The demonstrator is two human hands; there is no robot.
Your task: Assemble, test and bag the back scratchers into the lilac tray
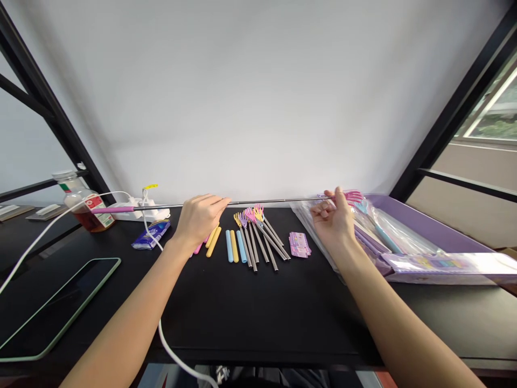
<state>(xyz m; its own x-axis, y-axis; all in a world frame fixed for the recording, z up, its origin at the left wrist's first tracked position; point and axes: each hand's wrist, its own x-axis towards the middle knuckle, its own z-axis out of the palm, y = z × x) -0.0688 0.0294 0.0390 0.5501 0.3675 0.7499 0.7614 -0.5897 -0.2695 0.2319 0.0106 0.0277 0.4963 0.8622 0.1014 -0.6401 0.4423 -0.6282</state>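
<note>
A telescopic back scratcher [274, 201] is drawn out long and held level above the black table. Its magenta grip [115, 209] points left and its pink claw head is at the right. My left hand [203, 213] is closed round the metal rod. My right hand [333, 213] pinches the rod close to the claw. Below, several metal rods with coloured claw heads [258, 237] lie in a loose pile. Blue and yellow grip sleeves [233, 246] lie beside them, with more yellow and pink sleeves partly behind my left hand. Small pink cards [299, 244] are stacked to the right.
An open purple box [407, 215] holds plastic bags and bagged back scratchers at the right. A tablet [56, 310], a blue packet [151, 235], a white power strip [151, 214] with cables and a glass bottle [89, 207] stand or lie at the left.
</note>
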